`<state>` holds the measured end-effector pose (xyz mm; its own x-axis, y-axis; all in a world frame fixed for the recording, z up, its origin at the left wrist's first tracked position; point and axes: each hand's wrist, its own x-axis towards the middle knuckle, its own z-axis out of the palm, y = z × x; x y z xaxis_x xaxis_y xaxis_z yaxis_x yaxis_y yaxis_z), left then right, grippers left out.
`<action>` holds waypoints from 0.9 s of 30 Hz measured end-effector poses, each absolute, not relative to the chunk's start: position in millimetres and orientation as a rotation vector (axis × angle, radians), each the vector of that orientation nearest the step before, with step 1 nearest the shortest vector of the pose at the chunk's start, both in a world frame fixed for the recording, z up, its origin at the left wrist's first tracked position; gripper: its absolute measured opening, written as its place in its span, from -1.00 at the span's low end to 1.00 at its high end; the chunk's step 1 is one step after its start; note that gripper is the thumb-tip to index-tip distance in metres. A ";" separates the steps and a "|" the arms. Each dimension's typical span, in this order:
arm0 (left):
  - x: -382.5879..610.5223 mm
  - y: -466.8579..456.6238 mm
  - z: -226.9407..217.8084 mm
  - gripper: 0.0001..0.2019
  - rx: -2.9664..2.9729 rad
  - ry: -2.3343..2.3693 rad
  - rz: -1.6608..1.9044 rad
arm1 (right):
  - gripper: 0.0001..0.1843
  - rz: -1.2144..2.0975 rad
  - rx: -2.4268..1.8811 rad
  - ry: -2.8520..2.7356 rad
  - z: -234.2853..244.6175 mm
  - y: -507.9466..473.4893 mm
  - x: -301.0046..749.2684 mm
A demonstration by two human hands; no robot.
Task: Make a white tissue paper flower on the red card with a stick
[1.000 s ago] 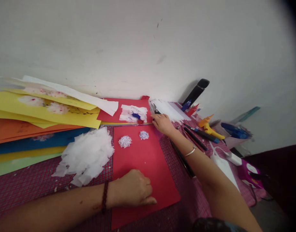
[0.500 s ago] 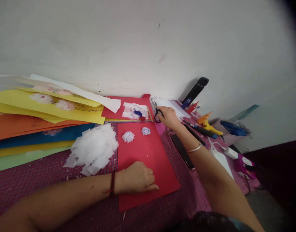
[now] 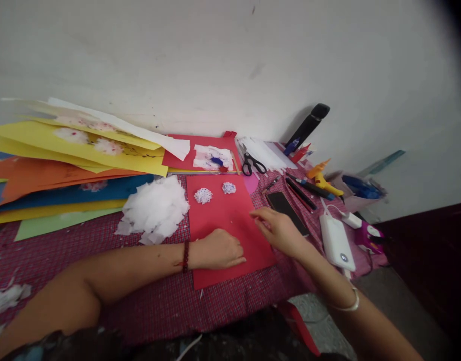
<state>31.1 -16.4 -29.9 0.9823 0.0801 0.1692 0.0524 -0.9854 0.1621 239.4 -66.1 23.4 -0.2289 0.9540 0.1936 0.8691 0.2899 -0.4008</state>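
My left hand [image 3: 217,249] rests on a red paper sheet [image 3: 230,220] with its fingers curled under. Anything inside them is hidden. Over the sheet's right edge is my right hand [image 3: 277,226], its thumb and forefinger apart and nothing between them. Near the top of the sheet sit two crinkled white paper flowers with blue-purple specks, a left flower [image 3: 203,195] and a right flower [image 3: 228,187]. Beyond the sheet, black-handled scissors [image 3: 252,164] lie on white paper strips [image 3: 262,153]. Left of the sheet is a heap of white tissue pieces [image 3: 155,208].
Colored papers [image 3: 83,173] are stacked at left. A phone [image 3: 286,213], white power bank [image 3: 336,243], pens [image 3: 301,194] and yellow-orange glue gun [image 3: 322,183] lie at right. A black bottle-like object [image 3: 307,125] leans on the wall. Stained white tissue [image 3: 212,158] lies at the back.
My right hand has let go of the scissors, leaving them on the paper strips, and has come back toward me. My left hand stays on the red sheet. The view has shifted.
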 end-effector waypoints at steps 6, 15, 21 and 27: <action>31.3 -16.2 -32.3 -0.64 2.942 0.077 0.260 | -0.72 0.354 -1.868 -2.301 -8.6 -43.5 204.6; 32.7 -16.2 -33.4 -0.48 2.932 0.105 0.231 | -0.66 0.297 -1.903 -2.239 -38.9 -43.1 202.9; 35.8 -18.4 -34.3 -0.47 2.942 0.121 0.225 | -0.69 0.332 -1.800 -2.259 -37.6 -47.1 210.8; 36.7 -19.9 -37.8 -0.52 2.949 0.133 0.242 | -0.74 0.406 -1.757 -2.229 -37.2 -46.9 214.5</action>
<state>36.7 -19.9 -37.8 0.9827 0.1034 0.1537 0.0741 -0.9799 0.1853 214.5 -46.9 -37.2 -0.2258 0.9733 0.0406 0.8966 0.2240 -0.3821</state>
